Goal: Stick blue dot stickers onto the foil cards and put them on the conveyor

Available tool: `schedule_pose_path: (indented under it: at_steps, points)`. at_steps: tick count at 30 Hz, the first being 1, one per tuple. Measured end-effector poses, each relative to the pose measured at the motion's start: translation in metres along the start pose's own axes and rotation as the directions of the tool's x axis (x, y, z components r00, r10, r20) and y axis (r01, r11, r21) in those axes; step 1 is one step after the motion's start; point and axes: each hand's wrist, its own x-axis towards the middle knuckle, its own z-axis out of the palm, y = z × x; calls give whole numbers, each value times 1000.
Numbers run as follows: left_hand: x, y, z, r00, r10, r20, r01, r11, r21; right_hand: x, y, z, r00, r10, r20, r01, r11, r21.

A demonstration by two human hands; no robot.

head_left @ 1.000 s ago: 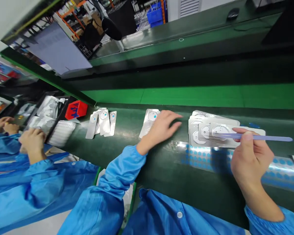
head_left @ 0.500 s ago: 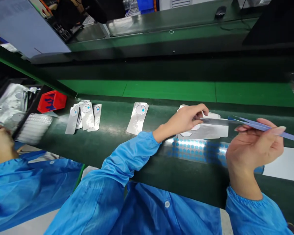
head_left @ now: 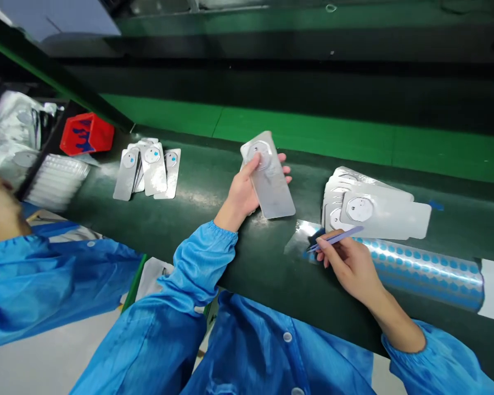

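Gripping a grey plate point(head_left: 275, 192) over the desk point(head_left: 181, 241), the left hand point(head_left: 242, 192) presents its round patch point(head_left: 266, 153); the right hand point(head_left: 352, 269) holds tweezers point(head_left: 341, 237), tips at the left end of the dotted sheet point(head_left: 432, 277). Picking up a blue sticker seems the step in hand; next would call for lifting one cleanly and setting it within that patch, like the stickered plates point(head_left: 155, 178) farther left.

Smooth metallic-looking plate point(head_left: 275, 192), glossy plastic sticker strip point(head_left: 428, 270), satiny cloth sleeve point(head_left: 206, 263).
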Motion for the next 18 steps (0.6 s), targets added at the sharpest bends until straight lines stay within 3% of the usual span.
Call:
schedule_pose_path:
  at_steps: [6, 11, 14, 18]
  points:
    - [-9, -10, 4, 979, -78, 188, 69, 996, 53, -4, -2, -5, 1000, 1, -26, -2, 998, -64]
    - [-15, -19, 9, 943, -107, 314, 74, 991, 115, -3, -9, -12, 998, 55, -41, -50, 991, 123]
    - [-25, -36, 16, 879, -215, 426, 144, 971, 193, -1, -17, -19, 984, 1, -180, 49, 962, 269]
    - [-41, -65, 25, 756, -394, 522, 260, 913, 313, 3, -24, -26, 912, -117, -393, 235, 935, 266]
